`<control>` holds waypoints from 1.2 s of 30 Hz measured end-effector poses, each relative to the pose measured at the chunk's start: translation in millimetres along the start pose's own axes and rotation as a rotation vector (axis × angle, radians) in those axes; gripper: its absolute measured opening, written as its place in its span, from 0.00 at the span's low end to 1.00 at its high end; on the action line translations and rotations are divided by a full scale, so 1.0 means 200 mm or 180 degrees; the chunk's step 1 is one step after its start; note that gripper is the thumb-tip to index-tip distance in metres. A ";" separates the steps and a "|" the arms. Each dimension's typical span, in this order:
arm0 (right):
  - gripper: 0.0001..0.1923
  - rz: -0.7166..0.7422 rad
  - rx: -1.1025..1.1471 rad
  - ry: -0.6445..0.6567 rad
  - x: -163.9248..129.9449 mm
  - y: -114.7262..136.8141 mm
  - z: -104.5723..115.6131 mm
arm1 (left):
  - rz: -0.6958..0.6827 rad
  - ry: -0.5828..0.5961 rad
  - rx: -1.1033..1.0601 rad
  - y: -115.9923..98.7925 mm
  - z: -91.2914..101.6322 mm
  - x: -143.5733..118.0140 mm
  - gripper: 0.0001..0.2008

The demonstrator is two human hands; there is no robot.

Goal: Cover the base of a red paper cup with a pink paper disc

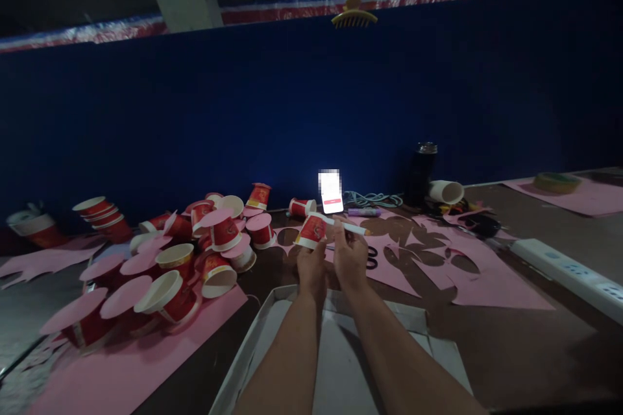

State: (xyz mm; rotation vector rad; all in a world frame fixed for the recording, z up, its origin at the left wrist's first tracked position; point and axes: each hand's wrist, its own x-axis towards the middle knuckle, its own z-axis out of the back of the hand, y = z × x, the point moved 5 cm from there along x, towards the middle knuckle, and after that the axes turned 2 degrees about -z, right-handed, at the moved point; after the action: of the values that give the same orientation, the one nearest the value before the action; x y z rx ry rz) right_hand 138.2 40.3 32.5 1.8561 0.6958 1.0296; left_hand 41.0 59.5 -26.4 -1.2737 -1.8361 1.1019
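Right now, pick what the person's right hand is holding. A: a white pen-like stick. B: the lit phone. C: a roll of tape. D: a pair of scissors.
A: the right hand pinches a thin white pen-like stick, its tip near the red paper cup that the left hand holds up; the lit phone stands apart against the blue wall.

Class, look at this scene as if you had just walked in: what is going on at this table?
A person holds a red paper cup in the left hand and a white marker in the right hand, above a shallow white cardboard tray. To the left lies a heap of red cups, many capped with pink paper circles. Pink paper with cut-out holes lies to the right, and a lit phone leans against the blue wall.
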 end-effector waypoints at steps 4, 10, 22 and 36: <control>0.17 -0.0140 -0.0015 0.0159 -0.02 0.02 -0.01 | 0.0333 0.0050 -0.0593 -0.01 -0.02 0.00 0.12; 0.15 -0.0063 -0.0311 0.0180 -0.04 0.04 -0.01 | 0.0520 0.0212 -0.0949 -0.03 -0.05 -0.01 0.09; 0.15 0.0082 -0.0205 0.0080 -0.04 0.06 -0.01 | 0.0153 0.0575 -0.0317 -0.14 -0.10 -0.07 0.07; 0.09 0.1104 -0.1163 0.0232 -0.08 0.16 -0.01 | -0.0640 0.0714 0.0970 -0.16 -0.06 -0.06 0.14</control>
State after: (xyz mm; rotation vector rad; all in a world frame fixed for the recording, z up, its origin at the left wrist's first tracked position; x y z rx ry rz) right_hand 130.9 13.9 55.5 1.6520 0.2044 1.3517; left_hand 41.6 46.4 7.1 -0.9701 -1.5247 1.0361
